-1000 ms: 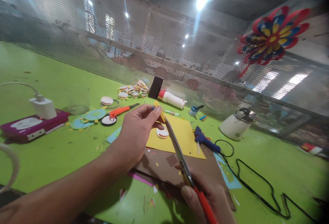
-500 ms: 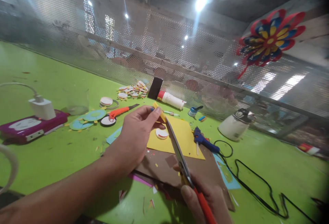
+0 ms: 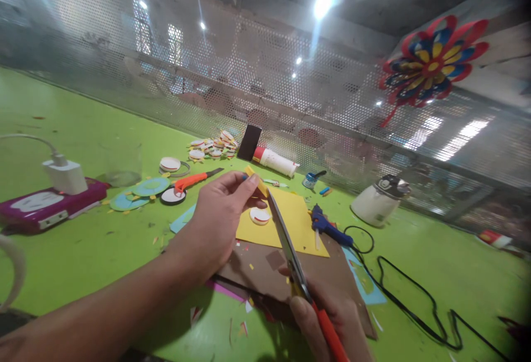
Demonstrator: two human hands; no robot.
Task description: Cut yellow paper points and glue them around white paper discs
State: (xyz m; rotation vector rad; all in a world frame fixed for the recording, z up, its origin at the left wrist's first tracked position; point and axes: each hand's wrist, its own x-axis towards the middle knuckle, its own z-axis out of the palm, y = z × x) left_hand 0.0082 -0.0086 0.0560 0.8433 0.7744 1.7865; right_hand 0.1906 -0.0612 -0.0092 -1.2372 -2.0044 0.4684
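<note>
Between the thumb and fingers of my left hand (image 3: 222,210) is a small strip of yellow paper (image 3: 262,187). My right hand (image 3: 327,317) grips a pair of scissors (image 3: 286,234) with red-orange handles, its blades pointing up and away from me. The blade tips meet the lower right end of the strip. Below the strip, a small white disc with a red line (image 3: 259,216) lies on a yellow sheet (image 3: 298,223). That sheet rests on a brown board (image 3: 265,279) sprinkled with paper scraps.
A blue glue gun (image 3: 329,226) with a black cord lies right of the board. Further left are a red-handled knife (image 3: 193,180), light-blue paper rings (image 3: 151,186), a glass (image 3: 120,163) and a purple power strip (image 3: 50,204). Behind stand a phone (image 3: 249,141) and a white-grey jug (image 3: 379,201).
My hands, the yellow strip and the scissors hold nearly the same position. The whole view has shifted very slightly.
</note>
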